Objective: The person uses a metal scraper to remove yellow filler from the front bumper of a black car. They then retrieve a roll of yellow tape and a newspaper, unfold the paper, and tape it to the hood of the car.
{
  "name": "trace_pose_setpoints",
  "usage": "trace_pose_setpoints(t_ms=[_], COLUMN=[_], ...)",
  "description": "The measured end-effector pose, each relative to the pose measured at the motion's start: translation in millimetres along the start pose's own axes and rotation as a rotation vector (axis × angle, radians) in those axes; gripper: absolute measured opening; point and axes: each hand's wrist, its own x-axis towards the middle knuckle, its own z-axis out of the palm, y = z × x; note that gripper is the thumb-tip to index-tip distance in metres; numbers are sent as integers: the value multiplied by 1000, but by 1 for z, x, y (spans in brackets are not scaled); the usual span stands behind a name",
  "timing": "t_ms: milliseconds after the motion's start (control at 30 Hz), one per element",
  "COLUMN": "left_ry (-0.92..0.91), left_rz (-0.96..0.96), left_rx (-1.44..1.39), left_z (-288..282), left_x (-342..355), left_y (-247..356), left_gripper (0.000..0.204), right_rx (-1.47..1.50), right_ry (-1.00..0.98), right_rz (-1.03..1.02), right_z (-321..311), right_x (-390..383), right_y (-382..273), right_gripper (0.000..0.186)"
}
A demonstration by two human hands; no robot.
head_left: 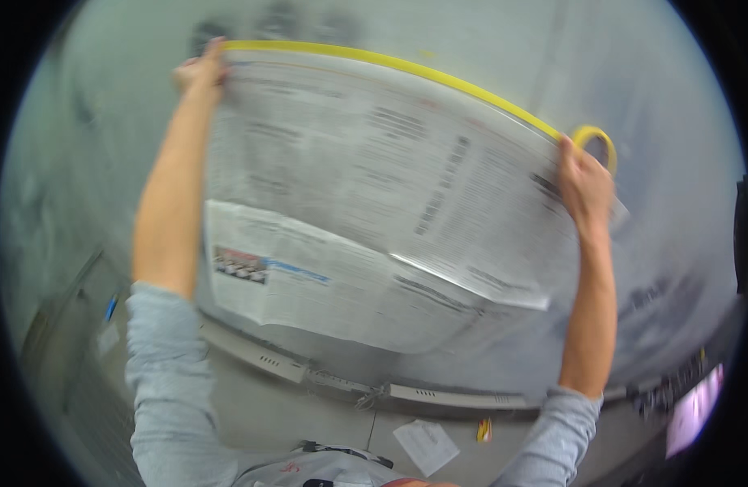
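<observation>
A large printed newspaper sheet (325, 154) hangs spread out before a grey surface, its lower part folded and bent outward. Along its upper edge runs a taut strip of yellow tape (406, 68). My left hand (200, 70) is closed on the strip's left end at the sheet's upper corner. At the other end, my right hand (586, 185) grips the roll of yellow tape (611, 152), its thumb at the strip beside the newspaper's upper right corner. Both arms are raised and stretched wide. Whether the tape touches the grey surface, I cannot tell.
The grey wall-like surface (658, 219) bears dark smudges. Below the newspaper lie long pale slotted housings (455, 396) and a cable. On the floor are a white paper sheet (425, 446) and a small yellow-red packet (484, 430). A lit pinkish panel (695, 410) stands lower right.
</observation>
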Motion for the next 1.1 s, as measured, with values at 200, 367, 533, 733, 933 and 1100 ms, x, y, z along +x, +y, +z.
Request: trace_pose_setpoints(t_ms=[200, 367, 533, 733, 933, 1100], left_ry=[10, 21, -536, -923, -822, -781], left_rz=[229, 1053, 1431, 1457, 1513, 1538], left_rx=[447, 886, 729, 585, 688, 665], left_z=[-18, 1, 58, 129, 130, 138], left_x=[5, -80, -255, -393, -383, -396], left_y=[19, 0, -32, -28, -41, -43], left_gripper=[72, 73, 91, 96, 95, 95], right_rx=[47, -81, -175, -178, -216, -239], right_ry=[-161, -123, -112, -79, -116, -158], right_rz=[98, 99, 122, 5, 112, 272], right_z=[-23, -20, -12, -25, -71, -60], right_x=[-1, -4, -6, -11, -15, -12], right_y=[-14, -23, -27, 39, 201, 236], right_gripper=[73, 71, 72, 65, 70, 78])
